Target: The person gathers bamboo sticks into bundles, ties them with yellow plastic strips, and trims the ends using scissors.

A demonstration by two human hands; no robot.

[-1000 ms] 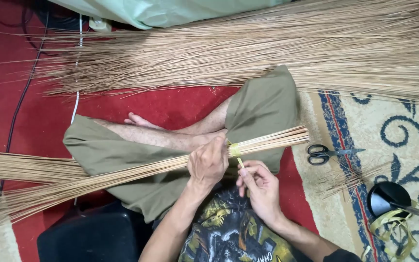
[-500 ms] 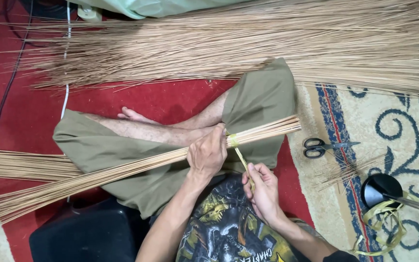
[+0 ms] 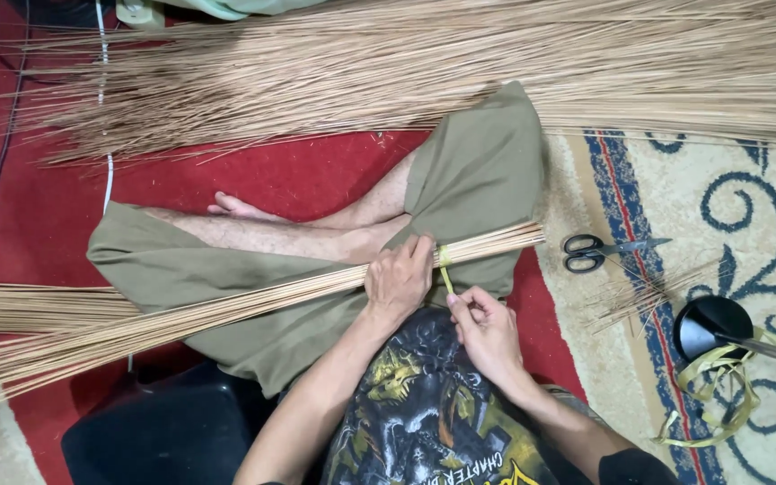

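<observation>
Sticks (image 3: 253, 301) in a thin bundle lie across the lap; they look light, stiff and easy to snap. Left hand (image 3: 399, 278) is closed around them beside the yellow strip (image 3: 445, 266), which the right hand (image 3: 487, 330) pinches. Best hold seems to be near that strip.

stick bundle (image 3: 226, 310) across lap, scissors (image 3: 599, 252) right (on rug (image 3: 675, 180))
</observation>
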